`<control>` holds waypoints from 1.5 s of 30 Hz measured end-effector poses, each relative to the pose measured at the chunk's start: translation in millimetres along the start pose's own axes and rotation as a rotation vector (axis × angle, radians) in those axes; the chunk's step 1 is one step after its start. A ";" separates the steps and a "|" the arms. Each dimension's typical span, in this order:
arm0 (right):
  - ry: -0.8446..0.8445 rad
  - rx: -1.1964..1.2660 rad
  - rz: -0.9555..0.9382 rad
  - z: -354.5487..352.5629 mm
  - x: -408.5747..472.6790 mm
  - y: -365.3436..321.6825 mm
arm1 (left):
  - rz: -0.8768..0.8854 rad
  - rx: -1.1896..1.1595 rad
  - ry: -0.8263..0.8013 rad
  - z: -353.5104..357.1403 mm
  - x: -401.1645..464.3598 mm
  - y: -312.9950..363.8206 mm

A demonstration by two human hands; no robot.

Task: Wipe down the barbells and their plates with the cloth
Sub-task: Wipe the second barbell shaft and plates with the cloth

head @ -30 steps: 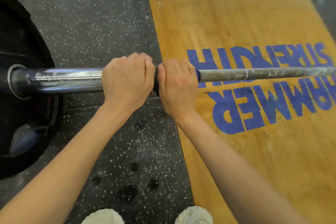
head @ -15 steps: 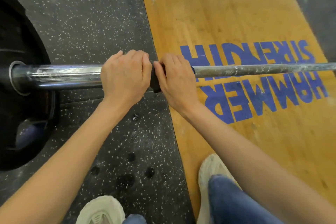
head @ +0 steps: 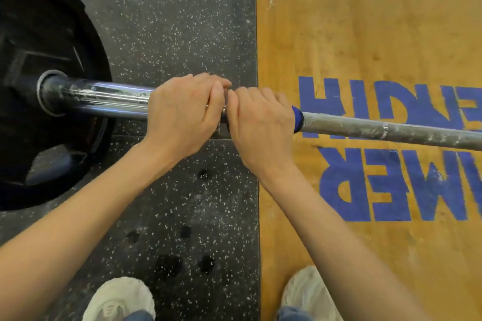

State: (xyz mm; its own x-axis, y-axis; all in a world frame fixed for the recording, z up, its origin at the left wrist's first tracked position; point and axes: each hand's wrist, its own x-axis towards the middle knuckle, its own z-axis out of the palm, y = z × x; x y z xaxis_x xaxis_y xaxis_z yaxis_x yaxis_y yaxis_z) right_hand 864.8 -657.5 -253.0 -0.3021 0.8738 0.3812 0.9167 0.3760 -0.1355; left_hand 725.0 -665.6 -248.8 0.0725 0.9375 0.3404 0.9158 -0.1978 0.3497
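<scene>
A barbell lies across the floor from left to right. Its shiny chrome sleeve (head: 104,99) runs into a large black plate (head: 47,65) at the left. The thinner chalk-streaked grey shaft (head: 391,130) runs off to the right. My left hand (head: 182,114) grips the inner end of the sleeve. Right beside it, my right hand (head: 260,125) grips the start of the shaft, wrapped over a blue cloth (head: 297,118) whose edge peeks out past my knuckles. The two hands touch at the collar.
Black speckled rubber flooring (head: 169,21) lies under the sleeve and plate. A wooden platform (head: 365,21) with blue lettering fills the right side. My two white shoes (head: 120,300) stand at the bottom edge, one on each surface.
Both hands keep the same grip on the bar. My view has shifted, and my feet have moved so one shoe stands on each side.
</scene>
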 end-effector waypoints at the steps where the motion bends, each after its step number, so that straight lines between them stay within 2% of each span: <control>1: 0.056 0.074 -0.023 5.1 -15.4 8.6 | 0.001 -0.006 0.008 0.2 -1.1 -0.7; 3: 0.046 0.112 -0.062 8.0 -37.3 30.7 | 0.003 -0.007 -0.004 1.9 -2.3 -0.5; 5: 0.068 0.119 -0.016 2.6 -39.9 41.8 | -0.009 -0.013 -0.036 2.8 -4.0 0.8; 8: 0.050 0.106 0.029 2.7 -33.9 20.2 | -0.008 0.075 -0.050 1.6 -6.9 4.4; 10: 0.036 0.088 -0.041 7.7 -31.5 12.1 | 0.025 0.154 -0.066 -0.4 -7.9 8.1; 13: 0.061 0.065 -0.110 7.3 -30.3 38.7 | 0.069 0.189 -0.106 -2.9 -10.2 9.6; 16: 0.094 0.070 0.011 -1.1 -40.7 56.6 | 0.004 0.122 -0.129 -4.0 -12.1 14.4; 19: 0.072 0.073 0.081 -0.1 -36.2 34.6 | -0.061 0.103 -0.095 4.0 -10.6 23.9; 21: 0.071 0.089 0.018 3.9 -29.1 26.3 | -0.087 0.099 -0.076 6.6 -8.7 25.2; 24: 0.096 0.115 -0.047 4.8 -31.3 53.9 | -0.104 0.118 -0.078 5.7 -6.8 23.3; 27: 0.088 0.090 0.092 -6.7 -52.2 87.8 | -0.133 0.068 -0.024 8.8 -7.0 25.0; 30: 0.056 0.076 0.182 -7.2 -46.6 68.9 | -0.173 0.038 0.068 17.5 -7.0 31.6; 33: 0.064 0.139 0.073 3.3 -32.9 30.8 | -0.154 0.006 0.092 14.6 -7.3 31.8; 36: 0.033 0.145 -0.062 3.5 -38.3 50.0 | -0.139 -0.009 0.073 9.7 -5.9 29.6; 39: 0.065 0.117 0.071 -9.0 -55.7 77.9 | -0.145 -0.020 0.117 13.5 -6.0 28.4; 41: 0.049 0.120 0.164 -9.4 -49.1 58.2 | -0.148 -0.019 0.155 16.9 -7.5 29.7; 43: 0.021 0.147 0.128 -1.3 -39.4 30.1 | -0.127 -0.025 0.159 17.6 -8.2 28.4; 45: 0.007 0.166 -0.013 1.8 -36.4 28.7 | -0.115 -0.020 0.137 15.0 -9.2 26.9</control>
State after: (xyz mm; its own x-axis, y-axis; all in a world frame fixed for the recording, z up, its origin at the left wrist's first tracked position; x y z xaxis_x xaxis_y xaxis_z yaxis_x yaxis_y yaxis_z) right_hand 901.7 -677.9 -272.4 -0.3117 0.8664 0.3902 0.8565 0.4340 -0.2794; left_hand 754.9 -675.3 -255.7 -0.0877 0.9068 0.4124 0.9069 -0.0986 0.4097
